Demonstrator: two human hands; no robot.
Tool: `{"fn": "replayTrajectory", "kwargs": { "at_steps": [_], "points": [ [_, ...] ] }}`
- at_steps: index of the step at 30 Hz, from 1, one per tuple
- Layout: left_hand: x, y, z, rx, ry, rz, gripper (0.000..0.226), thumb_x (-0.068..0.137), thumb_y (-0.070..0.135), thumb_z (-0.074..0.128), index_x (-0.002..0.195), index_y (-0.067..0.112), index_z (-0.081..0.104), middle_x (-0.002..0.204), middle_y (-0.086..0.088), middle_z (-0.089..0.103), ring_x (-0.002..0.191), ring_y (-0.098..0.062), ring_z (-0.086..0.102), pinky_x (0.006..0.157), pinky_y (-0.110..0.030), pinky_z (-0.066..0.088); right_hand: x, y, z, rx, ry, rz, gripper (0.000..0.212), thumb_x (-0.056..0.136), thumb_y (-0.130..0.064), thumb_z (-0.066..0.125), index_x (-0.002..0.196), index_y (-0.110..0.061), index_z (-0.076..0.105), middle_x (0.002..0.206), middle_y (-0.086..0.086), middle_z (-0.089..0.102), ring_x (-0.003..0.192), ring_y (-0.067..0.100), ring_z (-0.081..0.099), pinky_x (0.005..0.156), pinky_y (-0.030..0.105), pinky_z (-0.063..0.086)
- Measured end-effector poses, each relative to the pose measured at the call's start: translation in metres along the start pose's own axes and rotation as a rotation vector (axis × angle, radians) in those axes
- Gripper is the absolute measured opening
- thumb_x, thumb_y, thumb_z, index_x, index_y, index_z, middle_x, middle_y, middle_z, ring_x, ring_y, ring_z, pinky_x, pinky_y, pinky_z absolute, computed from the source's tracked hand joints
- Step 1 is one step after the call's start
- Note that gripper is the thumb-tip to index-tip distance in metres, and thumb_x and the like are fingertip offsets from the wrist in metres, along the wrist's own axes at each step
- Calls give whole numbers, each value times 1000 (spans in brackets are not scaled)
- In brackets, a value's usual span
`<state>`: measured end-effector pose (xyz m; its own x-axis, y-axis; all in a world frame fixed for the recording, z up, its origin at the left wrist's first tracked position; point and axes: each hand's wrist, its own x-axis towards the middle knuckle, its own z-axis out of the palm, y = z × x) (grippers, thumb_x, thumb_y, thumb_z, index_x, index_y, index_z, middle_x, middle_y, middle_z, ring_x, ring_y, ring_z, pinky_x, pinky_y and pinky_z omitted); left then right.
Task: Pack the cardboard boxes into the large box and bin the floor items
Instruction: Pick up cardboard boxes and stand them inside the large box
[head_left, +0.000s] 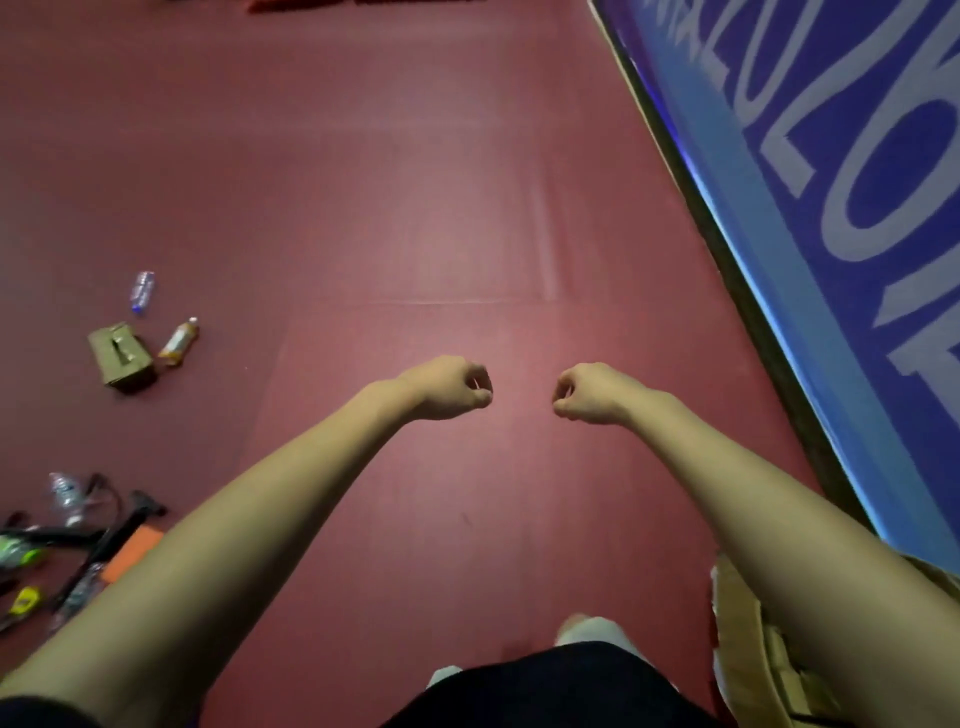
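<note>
Head view: your left hand (447, 387) and right hand (592, 392) are out over the floor (415, 208), both curled into fists and holding nothing. The small cardboard box (122, 356) lies well to the left, with a clear bottle (142, 291) and an amber bottle (179, 340) near it. The box is probably light and stiff, so take it by opposite sides. The bottles look slick, so grip them mid-body.

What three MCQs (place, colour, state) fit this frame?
1. The small cardboard box lies: A) far left on the floor; B) centre, between the arms; C) far right.
2. The banner is: A) green; B) blue with white letters; C) yellow.
3. The left hand and right hand are: A) flat open; B) gripping a racket; C) curled, holding nothing.

1A, it sits at the left edge on the red floor. 2B, the panel at right is blue. 3C, the fingers are curled with nothing in them.
</note>
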<state>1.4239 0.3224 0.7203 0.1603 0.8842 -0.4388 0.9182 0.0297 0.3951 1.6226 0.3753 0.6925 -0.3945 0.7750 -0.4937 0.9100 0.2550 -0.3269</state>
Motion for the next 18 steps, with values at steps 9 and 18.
{"fn": "replayTrajectory", "kwargs": {
  "at_steps": [9, 18],
  "points": [
    [-19, -173, -52, -136, 159, -232, 21, 90, 24, 51, 105, 18, 65, 113, -3, 65, 103, -23, 58, 91, -34, 48, 114, -158, -4, -160, -74, -196, 18, 84, -23, 54, 95, -24, 68, 95, 0, 67, 94, 22, 63, 87, 35, 53],
    [-15, -338, -117, -290, 243, -481, 22, 91, 23, 51, 106, 15, 65, 112, -4, 65, 95, -19, 56, 90, -32, 47, 257, -313, -10, -197, -191, -396, 14, 84, -18, 51, 85, -25, 63, 78, -5, 64, 67, 12, 55, 77, 31, 53]
  ]
}}
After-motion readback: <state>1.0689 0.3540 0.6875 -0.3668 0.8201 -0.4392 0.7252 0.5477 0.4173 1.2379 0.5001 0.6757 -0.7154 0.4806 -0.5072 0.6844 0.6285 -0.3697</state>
